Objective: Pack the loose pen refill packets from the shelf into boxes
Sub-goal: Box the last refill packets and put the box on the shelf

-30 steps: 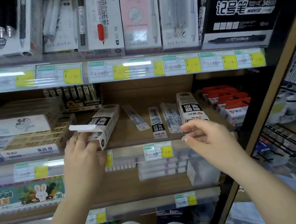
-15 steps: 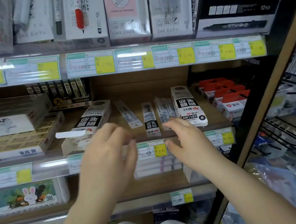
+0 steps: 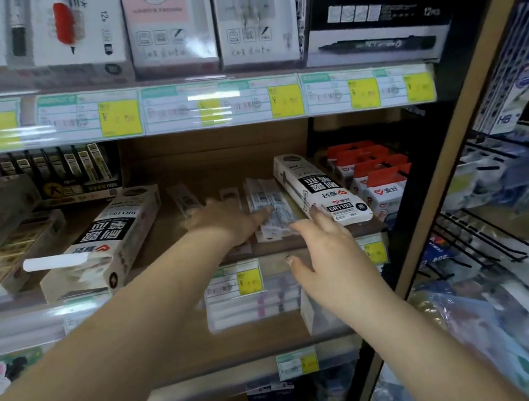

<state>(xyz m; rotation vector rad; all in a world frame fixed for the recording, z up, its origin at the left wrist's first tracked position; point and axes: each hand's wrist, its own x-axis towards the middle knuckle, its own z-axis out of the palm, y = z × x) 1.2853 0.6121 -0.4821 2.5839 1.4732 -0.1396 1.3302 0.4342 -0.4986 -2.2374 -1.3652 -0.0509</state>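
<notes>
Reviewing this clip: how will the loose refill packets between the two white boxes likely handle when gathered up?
The loose refill packets look thin and flat in shiny wrappers, so they are probably light and prone to sliding over each other. They lie fanned in a loose pile at the fingertips of the left hand, so they may splay rather than lift together.

A pile of clear printed packets (image 3: 272,213) is lying flat at the tips of the left fingers (image 3: 263,213). One loose packet (image 3: 184,199) is lying just behind them. A shut black-and-white box (image 3: 320,188) is lying at the right fingers (image 3: 316,214). An open box (image 3: 113,238), flap out, is lying well left of both.
</notes>
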